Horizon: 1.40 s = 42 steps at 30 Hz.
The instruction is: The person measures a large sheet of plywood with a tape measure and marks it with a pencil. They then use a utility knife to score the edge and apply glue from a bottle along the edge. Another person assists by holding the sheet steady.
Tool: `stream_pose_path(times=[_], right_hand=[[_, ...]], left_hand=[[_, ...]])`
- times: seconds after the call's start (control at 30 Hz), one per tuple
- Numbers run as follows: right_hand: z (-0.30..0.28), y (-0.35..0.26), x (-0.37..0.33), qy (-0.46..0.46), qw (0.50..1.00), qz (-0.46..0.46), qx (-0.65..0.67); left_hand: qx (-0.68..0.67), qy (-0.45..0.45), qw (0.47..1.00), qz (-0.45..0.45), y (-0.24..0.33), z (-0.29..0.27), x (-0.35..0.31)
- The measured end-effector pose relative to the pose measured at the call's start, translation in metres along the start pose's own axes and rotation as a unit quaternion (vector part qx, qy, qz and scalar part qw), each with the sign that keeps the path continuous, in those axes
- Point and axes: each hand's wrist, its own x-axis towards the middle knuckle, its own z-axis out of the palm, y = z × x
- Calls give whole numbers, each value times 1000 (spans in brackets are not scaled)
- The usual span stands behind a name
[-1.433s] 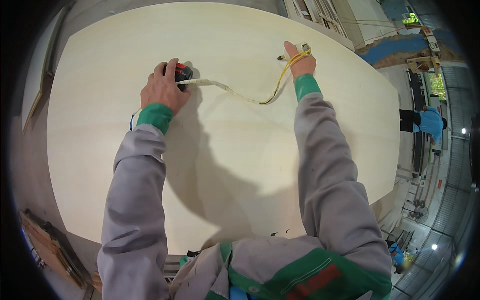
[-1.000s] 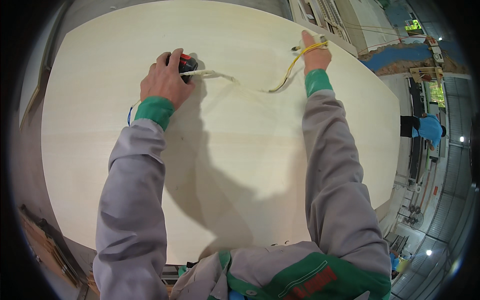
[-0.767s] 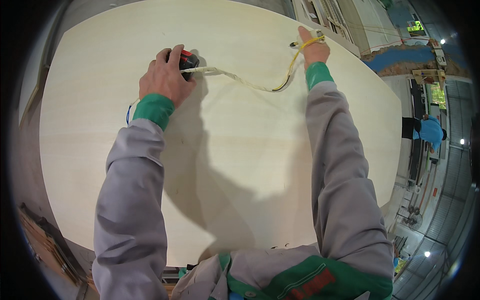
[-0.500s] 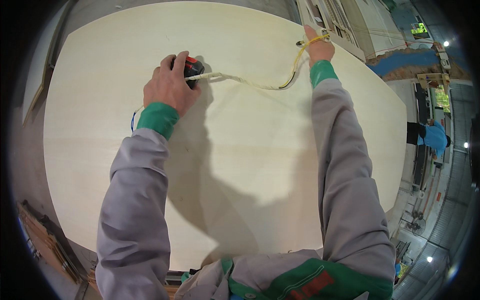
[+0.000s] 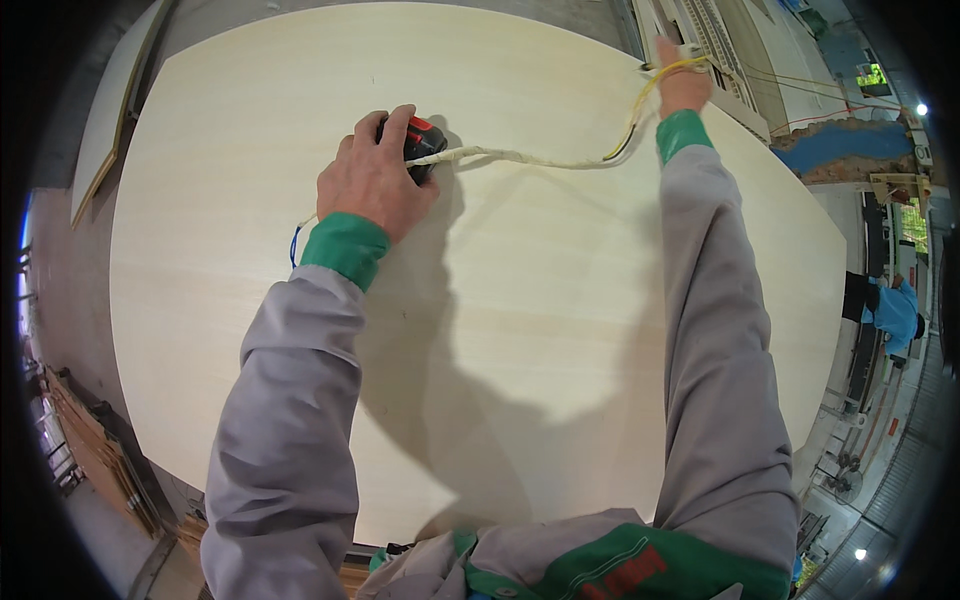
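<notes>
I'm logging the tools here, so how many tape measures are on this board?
1. The tape measure sits under the left hand on the pale board, its tape running to the right hand at the far edge. None looks hidden.

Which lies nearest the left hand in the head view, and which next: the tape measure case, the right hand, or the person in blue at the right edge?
1. Tape measure case, black and red, under the left hand fingers.
2. Right hand, across the pale board, at its far right edge.
3. Person in blue, beyond the board, far right.
</notes>
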Motion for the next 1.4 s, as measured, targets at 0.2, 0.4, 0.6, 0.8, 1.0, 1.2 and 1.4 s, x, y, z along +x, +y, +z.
stream_pose_path(times=[0.2, 0.4, 0.6, 0.8, 1.0, 1.2, 1.4], right_hand=[[-30, -37, -26, 60, 991, -36, 110], [-130, -93, -150, 112, 977, -82, 164], [-212, -123, -320, 128, 987, 15, 92], [-269, -150, -459, 153, 986, 62, 24], [-308, -194, -621, 188, 972, 136, 43], [-287, -228, -749, 183, 972, 145, 44], [-240, -247, -770, 96, 990, 101, -26]], left_hand=[[-2, -12, 1000, -9, 4, -1, 0], [13, 15, 1000, 10, 4, 1, -2], [46, -16, 999, 16, 1, -4, 8], [41, -69, 987, 136, -17, -15, -53], [-28, -144, 941, 304, -120, -37, -212], [-50, -182, 923, 334, -269, -98, -339], [-48, -144, 938, 311, -365, -127, -383]])
